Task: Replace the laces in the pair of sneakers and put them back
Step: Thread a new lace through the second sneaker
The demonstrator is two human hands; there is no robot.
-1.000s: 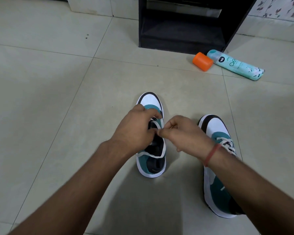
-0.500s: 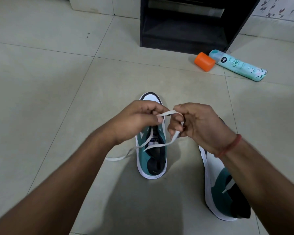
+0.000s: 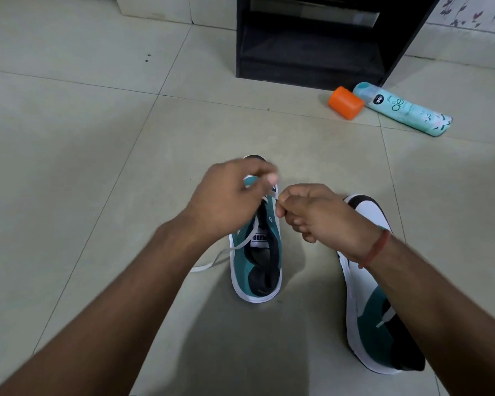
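Left sneaker (image 3: 257,270): teal, white and black, upright on the tiled floor (image 3: 69,167), toe away from the person; branded tongue label exposed.

Lace (image 3: 242,244): white; one end trails off the shoe's left side onto the floor, as half a second ago. The loop then stretched between the hands is gone; the lace now runs down to the eyelets near the toe.

Left hand (image 3: 229,201): lowered over the shoe's toe, blurred; fingers curled, pinching the lace.

Right hand (image 3: 317,215): lowered beside it, nearly touching the left hand; fingers curled, pinching the lace at the eyelets. Red thread band (image 3: 375,248) on the wrist.

Right sneaker (image 3: 375,310): laced, on the floor beside the first, partly under the right forearm.

Orange cap (image 3: 345,102) and teal spray can (image 3: 403,108): lying by the black cabinet (image 3: 312,38).
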